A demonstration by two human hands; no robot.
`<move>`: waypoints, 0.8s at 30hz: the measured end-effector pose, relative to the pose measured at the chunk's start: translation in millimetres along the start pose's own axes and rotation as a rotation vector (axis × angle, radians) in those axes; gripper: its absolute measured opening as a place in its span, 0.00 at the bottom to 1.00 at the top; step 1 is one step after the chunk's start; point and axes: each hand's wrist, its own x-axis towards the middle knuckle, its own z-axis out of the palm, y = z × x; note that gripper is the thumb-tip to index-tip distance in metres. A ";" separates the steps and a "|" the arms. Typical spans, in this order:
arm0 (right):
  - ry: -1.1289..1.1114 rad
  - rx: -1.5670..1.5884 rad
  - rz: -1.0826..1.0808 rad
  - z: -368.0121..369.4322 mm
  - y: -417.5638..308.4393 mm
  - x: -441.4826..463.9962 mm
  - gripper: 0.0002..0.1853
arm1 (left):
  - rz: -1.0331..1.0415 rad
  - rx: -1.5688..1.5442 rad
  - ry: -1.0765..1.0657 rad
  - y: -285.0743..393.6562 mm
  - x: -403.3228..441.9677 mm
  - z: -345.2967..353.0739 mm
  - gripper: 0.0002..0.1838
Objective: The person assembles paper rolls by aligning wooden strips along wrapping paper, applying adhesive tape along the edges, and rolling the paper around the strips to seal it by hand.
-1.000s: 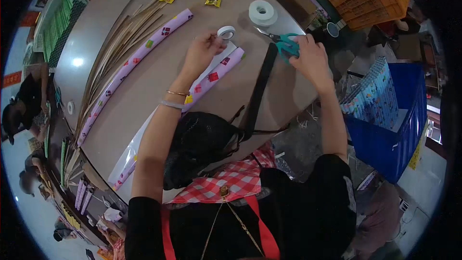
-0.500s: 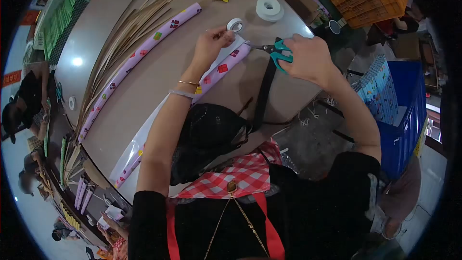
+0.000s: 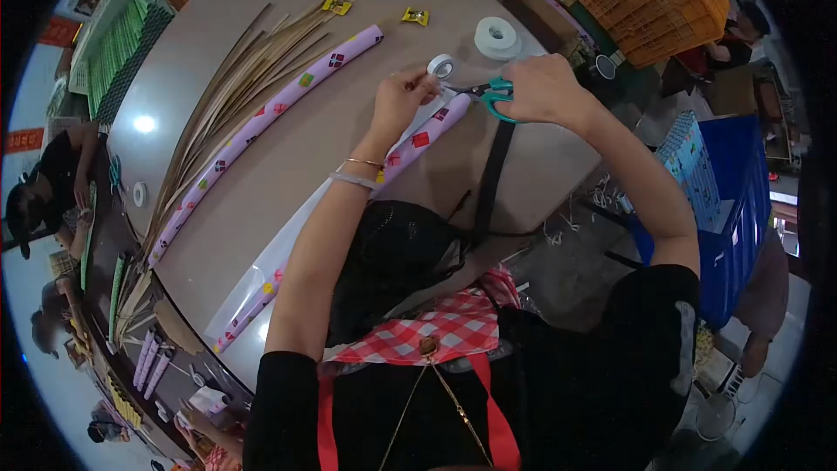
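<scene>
My left hand (image 3: 404, 106) is closed, its fingertips against a small roll of white tape (image 3: 441, 66). Teal-handled scissors (image 3: 493, 94) are in my right hand (image 3: 542, 90), their blades pointing left, close to the left fingertips. Beneath both hands lies a long purple tube of patterned wrapping paper (image 3: 422, 138), with a whitish edge strip running down its left side. The blades are at the tube's upper end. Whether they touch tape or paper I cannot tell.
A second patterned tube (image 3: 261, 122) and thin wooden strips (image 3: 235, 78) lie left on the table. Wrapped candies (image 3: 416, 16) and a large white tape roll (image 3: 498, 38) are beyond my hands. A blue bin (image 3: 741, 201) stands right. People work at the left.
The view has shifted slightly, so the table things appear lower and to the right. The scissor blades have come closer to my left fingertips.
</scene>
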 end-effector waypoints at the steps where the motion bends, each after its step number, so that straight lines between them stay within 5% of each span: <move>1: -0.017 0.004 0.000 -1.2 -0.7 0.4 0.19 | -0.029 -0.038 0.004 -1.5 0.9 1.2 0.11; 24: -0.057 0.012 0.042 -2.8 -3.6 4.9 0.22 | -0.019 -0.067 0.040 -0.6 -0.8 3.5 0.10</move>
